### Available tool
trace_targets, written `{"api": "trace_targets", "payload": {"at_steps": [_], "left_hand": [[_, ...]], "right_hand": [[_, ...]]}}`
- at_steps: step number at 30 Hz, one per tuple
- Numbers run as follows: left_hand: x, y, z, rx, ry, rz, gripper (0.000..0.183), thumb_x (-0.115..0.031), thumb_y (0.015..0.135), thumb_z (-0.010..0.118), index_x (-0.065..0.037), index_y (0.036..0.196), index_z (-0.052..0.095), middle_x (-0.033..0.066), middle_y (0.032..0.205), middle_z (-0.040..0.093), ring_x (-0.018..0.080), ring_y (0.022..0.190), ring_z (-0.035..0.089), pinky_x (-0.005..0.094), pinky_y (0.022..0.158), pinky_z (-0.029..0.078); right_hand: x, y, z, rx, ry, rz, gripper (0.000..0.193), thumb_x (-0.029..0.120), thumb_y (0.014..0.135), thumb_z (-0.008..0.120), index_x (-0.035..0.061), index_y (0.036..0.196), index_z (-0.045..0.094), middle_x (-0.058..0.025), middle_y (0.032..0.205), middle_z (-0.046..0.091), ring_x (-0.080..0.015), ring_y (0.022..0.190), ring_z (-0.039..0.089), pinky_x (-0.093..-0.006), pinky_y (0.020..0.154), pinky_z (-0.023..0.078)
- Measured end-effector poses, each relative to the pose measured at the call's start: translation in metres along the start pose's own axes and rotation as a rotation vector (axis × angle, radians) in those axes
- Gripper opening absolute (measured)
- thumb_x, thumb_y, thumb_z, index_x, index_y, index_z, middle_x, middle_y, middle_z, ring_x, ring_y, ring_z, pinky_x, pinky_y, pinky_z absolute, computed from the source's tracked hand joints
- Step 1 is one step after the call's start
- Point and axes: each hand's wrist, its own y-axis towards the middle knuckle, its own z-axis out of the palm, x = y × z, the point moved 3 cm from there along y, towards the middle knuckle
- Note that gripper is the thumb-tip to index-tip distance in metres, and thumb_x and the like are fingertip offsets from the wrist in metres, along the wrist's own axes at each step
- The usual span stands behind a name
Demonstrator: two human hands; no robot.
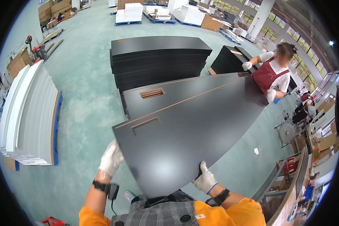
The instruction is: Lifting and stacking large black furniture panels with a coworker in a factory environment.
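A large dark grey panel (177,139) with a shallow rectangular recess near its far left corner spans the middle, its near end close to my body. My left hand (111,157), in a white work glove, is closed on the panel's left edge, fingers partly hidden. At the near right edge my right hand (206,180), gloved too, grips the panel with the thumb up along the edge and the fingers hidden below. Across from me, a co-worker (273,73) in a dark red apron and white gloves is at the panel's far end. Beneath it lies another dark panel (133,101) with a slotted cutout.
Behind stands a tall stack of black panels (158,62), with another dark stack (229,60) to its right. White boards (30,116) on a blue pallet are at left, beyond them a pallet jack (39,51). A fan (287,132) and a workbench (286,203) line the right side.
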Motion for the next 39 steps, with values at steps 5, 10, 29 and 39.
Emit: {"api": "trace_targets", "payload": {"at_steps": [5,10,29,39], "left_hand": [[-0.023,0.05,-0.013,0.0,-0.022,-0.145,0.039,-0.028,0.095,0.06,-0.011,0.128,0.049,0.0048,0.126,0.056,0.022,0.116,0.054,0.0408,0.093,0.046],[-0.046,0.055,-0.008,0.006,0.081,-0.175,0.059,-0.032,0.091,0.065,-0.011,0.14,0.039,0.0083,0.132,0.053,0.026,0.12,0.053,0.0506,0.097,0.044],[-0.234,0.197,0.119,0.526,0.575,-0.213,0.059,-0.034,0.097,0.055,0.002,0.141,0.038,0.0177,0.109,0.06,0.024,0.067,0.069,0.0333,0.055,0.059],[-0.237,0.309,0.036,0.495,0.349,-0.538,0.051,-0.03,0.096,0.058,-0.001,0.134,0.04,0.0173,0.09,0.062,0.0272,0.066,0.069,0.0365,0.054,0.059]], "right_hand": [[-0.113,-0.051,0.071,0.079,0.243,0.088,0.042,0.035,0.103,0.043,0.0042,0.132,0.043,-0.0113,0.133,0.051,-0.0276,0.117,0.055,-0.0457,0.098,0.049],[-0.141,-0.064,0.097,-0.173,0.246,-0.01,0.046,0.03,0.1,0.055,-0.0005,0.133,0.045,-0.0141,0.131,0.053,-0.0314,0.121,0.051,-0.0486,0.108,0.039],[-0.003,-0.066,0.272,-0.367,0.102,-0.742,0.027,0.017,0.092,0.063,-0.0009,0.112,0.058,-0.0119,0.109,0.061,-0.0267,0.099,0.062,-0.037,0.089,0.053],[0.013,-0.007,0.357,-0.726,0.029,-0.809,0.017,0.016,0.085,0.066,0.0027,0.095,0.063,-0.0053,0.089,0.064,-0.0175,0.081,0.063,-0.0319,0.076,0.053]]}}
